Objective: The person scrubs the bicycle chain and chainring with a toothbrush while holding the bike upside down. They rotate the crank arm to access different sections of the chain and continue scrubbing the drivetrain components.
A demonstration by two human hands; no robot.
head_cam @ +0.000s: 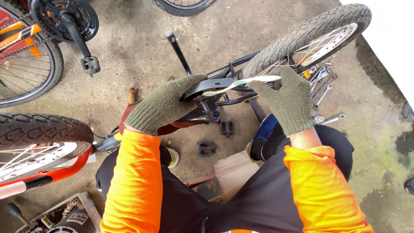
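Observation:
Both my hands wear olive knit gloves and orange sleeves. My left hand point(163, 103) grips the black chain guard point(207, 85) of an upturned bicycle lying on the concrete floor. My right hand point(289, 100) pinches one end of a thin pale strip point(246, 82), a flat tool or band, laid across the black frame point(235, 67) beside the rear wheel point(308, 36). The crank area sits just under my left fingers, partly hidden by the glove.
Spanners point(323, 88) lie on the floor at right by the wheel. Two loose black pedals point(227, 127) point(206, 148) rest near my feet, with a cardboard box point(228, 174) below. Another bicycle's wheel point(41, 133) is at left; a crank with a pedal point(88, 64) hangs upper left.

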